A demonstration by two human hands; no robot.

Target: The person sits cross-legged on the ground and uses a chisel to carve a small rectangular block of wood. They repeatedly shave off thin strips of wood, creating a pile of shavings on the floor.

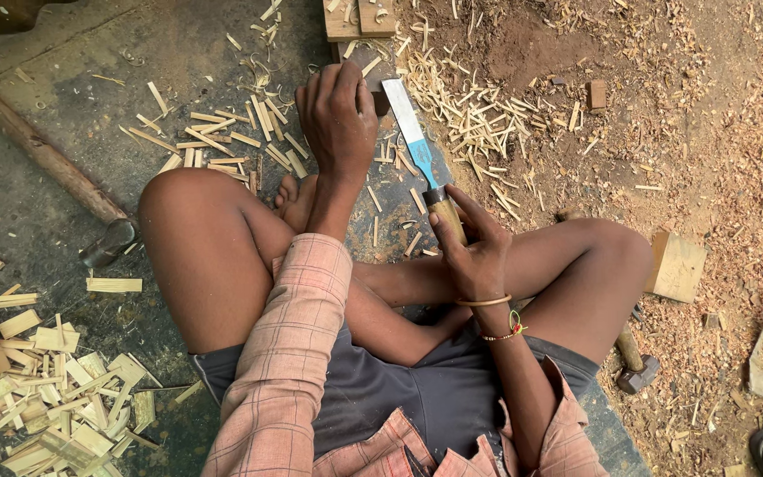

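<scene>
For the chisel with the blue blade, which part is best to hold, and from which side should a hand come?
Hold the chisel by its round wooden handle, coming from the near side, as the right hand does. The flat blade points away toward the small wood block under the left hand, so the sharp end probably stays clear of the grip.

Seated cross-legged, a worker extends both arms forward over the knees.
The left hand (339,115) reaches farthest, fingers curled downward, palm hidden. The right hand (472,252), wrist banded, is closed in a grip with the thumb lying along the top.
</scene>
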